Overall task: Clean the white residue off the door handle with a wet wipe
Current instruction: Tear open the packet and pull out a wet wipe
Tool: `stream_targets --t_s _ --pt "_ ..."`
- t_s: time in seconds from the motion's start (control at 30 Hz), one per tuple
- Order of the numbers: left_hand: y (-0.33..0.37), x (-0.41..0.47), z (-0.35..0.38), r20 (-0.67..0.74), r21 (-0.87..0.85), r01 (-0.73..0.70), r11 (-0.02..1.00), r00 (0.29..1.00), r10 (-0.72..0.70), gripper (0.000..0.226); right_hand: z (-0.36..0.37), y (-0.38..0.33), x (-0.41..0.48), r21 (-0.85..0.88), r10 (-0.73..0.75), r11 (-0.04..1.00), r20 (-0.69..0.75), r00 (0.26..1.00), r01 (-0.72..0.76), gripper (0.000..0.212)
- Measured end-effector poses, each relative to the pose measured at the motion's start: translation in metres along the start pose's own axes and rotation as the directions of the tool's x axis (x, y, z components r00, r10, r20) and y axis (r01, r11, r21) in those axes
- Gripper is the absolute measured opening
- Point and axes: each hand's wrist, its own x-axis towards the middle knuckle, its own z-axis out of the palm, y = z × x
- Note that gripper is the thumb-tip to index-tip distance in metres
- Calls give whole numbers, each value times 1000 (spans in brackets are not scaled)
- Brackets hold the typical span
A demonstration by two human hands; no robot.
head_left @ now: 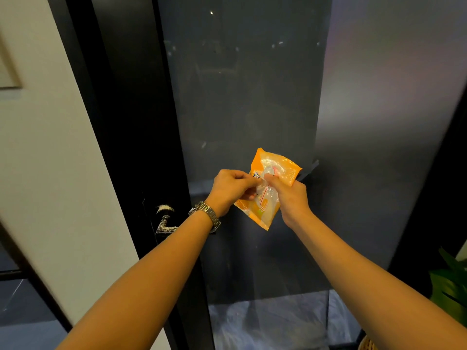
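An orange wet wipe pack (274, 170) is held up in front of the dark door. My right hand (290, 198) grips its middle from the right side. My left hand (231, 189), with a metal watch on the wrist, pinches the clear flap on the pack's front. The black door handle (165, 219) sits lower left, on the dark door edge, with white residue streaked across it. My left forearm hides part of the handle. No loose wipe shows outside the pack.
A tall dark glass door panel (252, 97) fills the middle. A pale wall (50, 160) stands on the left. Green plant leaves (452, 286) and a woven basket rim (367, 344) sit at the lower right.
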Motion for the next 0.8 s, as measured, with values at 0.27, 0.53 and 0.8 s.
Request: stream_targets --t_s 0.27,0.53,0.8 --pt "-1 -3 -6 54 -200 78 977 996 -69 18 -7 -1 1 12 35 999 92 995 -36 34" --pt "-3 -3 -3 7 87 -95 992 996 94 17 -4 -3 1 -133 18 991 77 997 -8 36" --pt "-4 -9 1 37 257 -192 947 981 189 10 -8 0 1 -94 40 995 11 999 -39 26"
